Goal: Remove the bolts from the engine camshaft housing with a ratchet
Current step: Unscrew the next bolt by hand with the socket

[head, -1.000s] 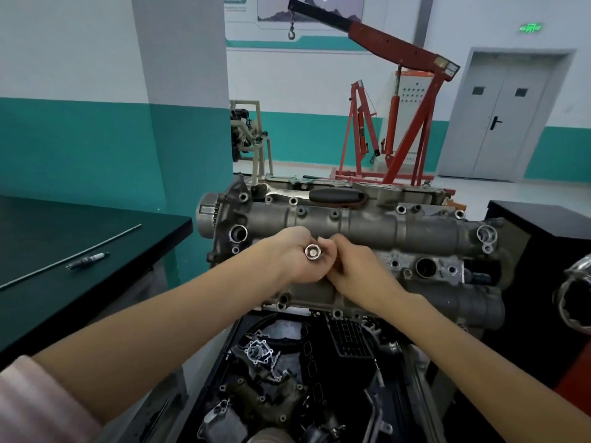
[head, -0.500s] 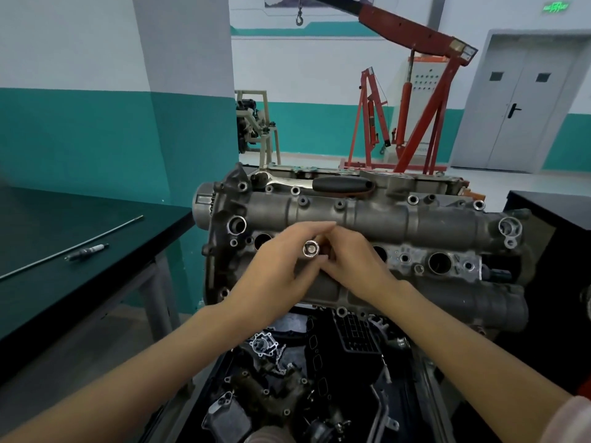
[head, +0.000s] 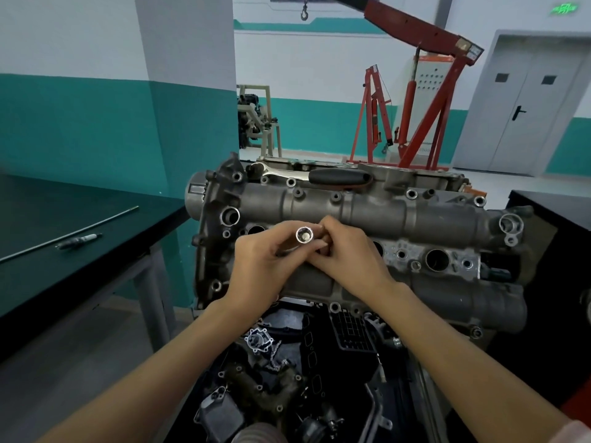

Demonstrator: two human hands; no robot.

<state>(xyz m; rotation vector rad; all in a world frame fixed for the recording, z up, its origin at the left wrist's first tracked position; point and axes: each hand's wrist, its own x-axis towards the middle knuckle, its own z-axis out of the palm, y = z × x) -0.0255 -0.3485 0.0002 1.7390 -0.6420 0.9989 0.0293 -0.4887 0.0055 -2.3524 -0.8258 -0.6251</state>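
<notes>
Camshaft housing (head: 367, 215) fills the centre of the frame, a grey casting lying across the engine, with loose engine parts (head: 265, 388) piled in a dark bin below it at the bottom of the frame. In front of the housing's middle the two hands meet. Left hand (head: 259, 270) has its fingers curled round a shiny socket (head: 304, 235), whose open end faces the camera. Right hand (head: 348, 254) has its fingers bent in against the socket's right side, pinching at it; what exactly they grip is hidden. Several bolts (head: 336, 196) sit in the bosses along the housing's upper edge. Just behind that edge, the ratchet (head: 319, 176) lies flat on top of the engine, chrome head to the left, black handle to the right, with neither hand touching it. At centre left a dark surface (head: 96, 251) carries a thin rod (head: 68, 233) and a spark plug (head: 78, 241). Farther back, at upper right, stands a red engine hoist (head: 412, 100).
</notes>
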